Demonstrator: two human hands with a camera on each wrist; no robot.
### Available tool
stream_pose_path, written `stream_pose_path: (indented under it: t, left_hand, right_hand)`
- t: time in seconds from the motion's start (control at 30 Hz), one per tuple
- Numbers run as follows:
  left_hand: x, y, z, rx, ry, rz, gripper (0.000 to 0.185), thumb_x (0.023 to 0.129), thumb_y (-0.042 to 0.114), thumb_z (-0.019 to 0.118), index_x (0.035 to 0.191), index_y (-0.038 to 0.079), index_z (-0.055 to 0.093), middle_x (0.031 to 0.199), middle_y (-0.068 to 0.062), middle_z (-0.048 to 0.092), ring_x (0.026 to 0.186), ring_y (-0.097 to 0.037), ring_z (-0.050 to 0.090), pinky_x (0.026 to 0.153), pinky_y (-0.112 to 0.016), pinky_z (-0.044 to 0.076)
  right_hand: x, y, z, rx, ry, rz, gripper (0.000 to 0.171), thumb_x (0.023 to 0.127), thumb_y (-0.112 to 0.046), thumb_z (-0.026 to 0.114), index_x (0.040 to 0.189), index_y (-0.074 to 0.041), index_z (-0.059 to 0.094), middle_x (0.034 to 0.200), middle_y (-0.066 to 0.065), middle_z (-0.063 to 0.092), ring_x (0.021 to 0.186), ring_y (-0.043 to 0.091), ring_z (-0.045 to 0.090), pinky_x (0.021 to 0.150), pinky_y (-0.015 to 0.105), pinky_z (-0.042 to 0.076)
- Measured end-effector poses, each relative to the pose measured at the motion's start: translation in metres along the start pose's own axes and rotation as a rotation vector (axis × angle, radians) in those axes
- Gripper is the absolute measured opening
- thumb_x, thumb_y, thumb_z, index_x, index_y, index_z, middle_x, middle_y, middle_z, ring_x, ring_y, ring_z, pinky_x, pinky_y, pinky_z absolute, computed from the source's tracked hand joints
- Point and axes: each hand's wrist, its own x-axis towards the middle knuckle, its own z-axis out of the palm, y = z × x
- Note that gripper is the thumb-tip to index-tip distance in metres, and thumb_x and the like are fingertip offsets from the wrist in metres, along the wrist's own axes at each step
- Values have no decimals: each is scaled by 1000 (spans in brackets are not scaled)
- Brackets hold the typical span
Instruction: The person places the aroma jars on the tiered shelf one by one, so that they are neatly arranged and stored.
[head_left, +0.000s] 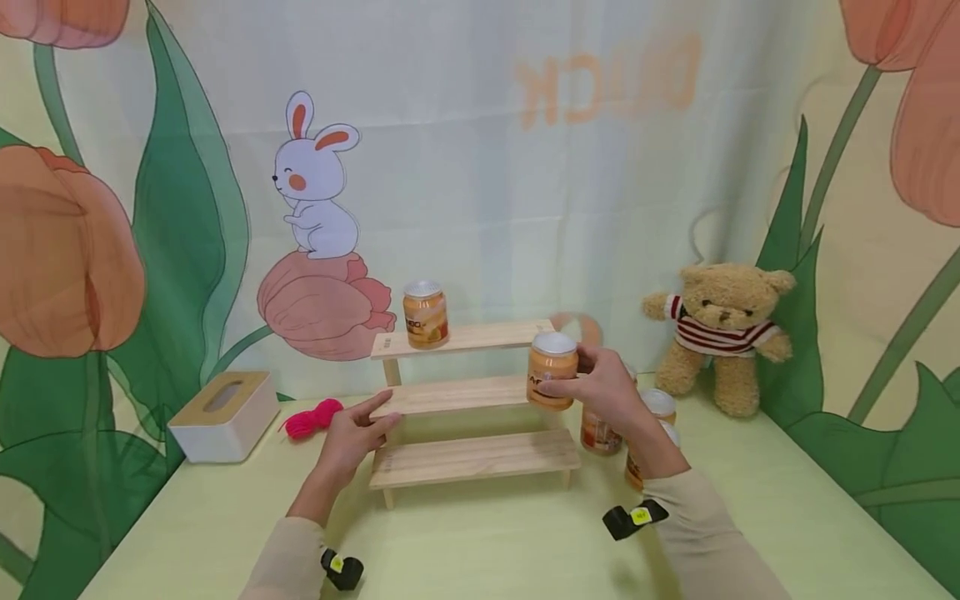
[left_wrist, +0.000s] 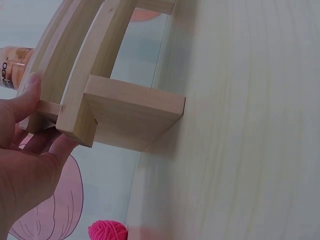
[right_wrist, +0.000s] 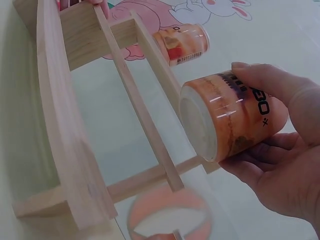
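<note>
Orange can (head_left: 552, 369) held upright at the right end of the wooden step shelf (head_left: 468, 396), level with its middle step; right hand (head_left: 609, 390) fingers curled round it. Left hand (head_left: 351, 436) fingers straight, touching the shelf's left end. Second can (head_left: 425, 314) stands on the shelf's top step. More cans (head_left: 660, 406) on the bench right of the shelf.

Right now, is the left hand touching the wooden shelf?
Touching. The left wrist view shows the left hand with its thumb and fingers pressed against the end of the wooden shelf.
</note>
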Motion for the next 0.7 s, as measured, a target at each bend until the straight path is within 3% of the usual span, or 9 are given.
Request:
stream_pose_path:
  t: [0.33, 0.47, 0.7]
  left_hand:
    - [-2, 0, -1, -1, 2, 20, 62, 90, 26, 77, 145, 12, 54, 116, -17, 65, 96, -30, 61, 88, -38, 57]
    - [-3, 1, 0, -12, -12, 6, 60, 92, 23, 75, 146, 12, 53, 116, -17, 64, 97, -31, 60, 93, -43, 54]
    - [-1, 1, -1, -23, -16, 20, 59, 92, 23, 74, 147, 13, 53, 131, -22, 59, 108, -34, 60, 96, -47, 50]
  right_hand:
    - [29, -18, 20, 1, -19, -12, 63, 81, -18, 86, 133, 0, 55, 123, 16, 64, 110, 29, 63, 89, 41, 55]
    - [42, -25, 26, 3, -25, -1, 59, 81, -14, 85, 130, 1, 57, 122, 18, 64, 108, 29, 64, 87, 39, 56]
    - [62, -29, 34, -15, -15, 0, 58, 80, -15, 86, 129, -1, 59, 119, 15, 65, 104, 29, 65, 85, 40, 57]
